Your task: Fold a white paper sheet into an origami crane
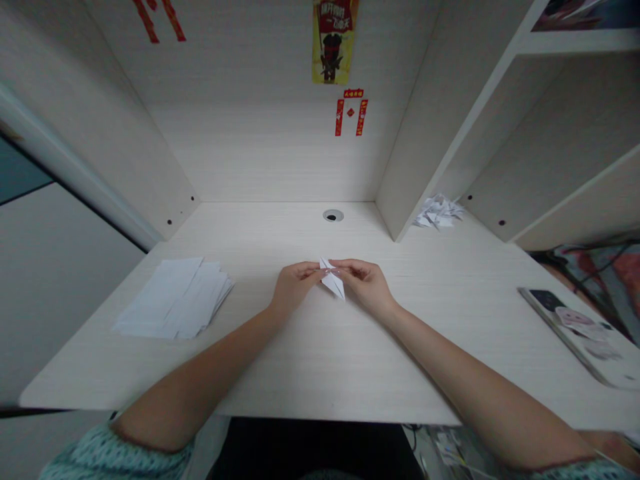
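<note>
A small piece of folded white paper (334, 285), narrow and pointed at both ends, is held just above the desk in the middle of the view. My left hand (296, 283) pinches it from the left, thumb on the near face. From the right, my right hand (367, 283) grips the same piece, and the two thumbs almost meet at its middle. Fingers behind the paper are partly hidden. Left of my hands lies a fanned stack of white paper sheets (173, 300).
A heap of small white paper pieces (439, 212) sits behind the upright divider (425, 160) at the back right. A phone in a printed case (585, 333) lies near the right edge. A round cable hole (333, 215) is at the desk's back. Red stickers (351, 112) mark the back panel.
</note>
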The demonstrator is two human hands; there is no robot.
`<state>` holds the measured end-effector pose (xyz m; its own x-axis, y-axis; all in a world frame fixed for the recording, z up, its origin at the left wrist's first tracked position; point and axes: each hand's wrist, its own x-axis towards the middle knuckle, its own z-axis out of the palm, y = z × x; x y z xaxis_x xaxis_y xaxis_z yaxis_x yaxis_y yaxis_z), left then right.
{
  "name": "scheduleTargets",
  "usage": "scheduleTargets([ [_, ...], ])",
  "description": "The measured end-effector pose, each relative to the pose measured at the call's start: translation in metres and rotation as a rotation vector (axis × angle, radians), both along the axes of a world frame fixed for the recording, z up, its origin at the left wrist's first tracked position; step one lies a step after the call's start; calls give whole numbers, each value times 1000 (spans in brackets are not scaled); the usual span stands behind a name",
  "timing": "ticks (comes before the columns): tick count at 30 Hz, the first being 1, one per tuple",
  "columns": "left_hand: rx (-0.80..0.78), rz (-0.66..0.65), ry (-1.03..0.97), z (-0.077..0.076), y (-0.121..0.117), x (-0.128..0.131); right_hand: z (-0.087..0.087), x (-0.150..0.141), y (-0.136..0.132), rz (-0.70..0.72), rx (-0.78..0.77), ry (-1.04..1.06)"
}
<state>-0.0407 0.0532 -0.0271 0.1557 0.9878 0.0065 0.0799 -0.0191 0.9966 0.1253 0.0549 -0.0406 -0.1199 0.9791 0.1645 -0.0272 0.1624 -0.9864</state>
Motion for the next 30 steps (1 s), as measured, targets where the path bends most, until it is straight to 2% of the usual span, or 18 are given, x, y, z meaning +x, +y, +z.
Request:
scheduleTargets([
  [5,38,-15,110,-3,-1,-1,-3,1,-1,-39,133,-159],
  [11,80,32,88,1,-2,-2,-3,-2,0,33,-19,-13],
  [14,124,81,86,3,-2,-1,-4,-3,-1,86,-56,-47],
  [24,92,59,68,2,-3,0,0,-2,-4,112,-92,-78],
  [30,67,79,58,3,-5,1,2,-3,-8,99,-43,-127],
])
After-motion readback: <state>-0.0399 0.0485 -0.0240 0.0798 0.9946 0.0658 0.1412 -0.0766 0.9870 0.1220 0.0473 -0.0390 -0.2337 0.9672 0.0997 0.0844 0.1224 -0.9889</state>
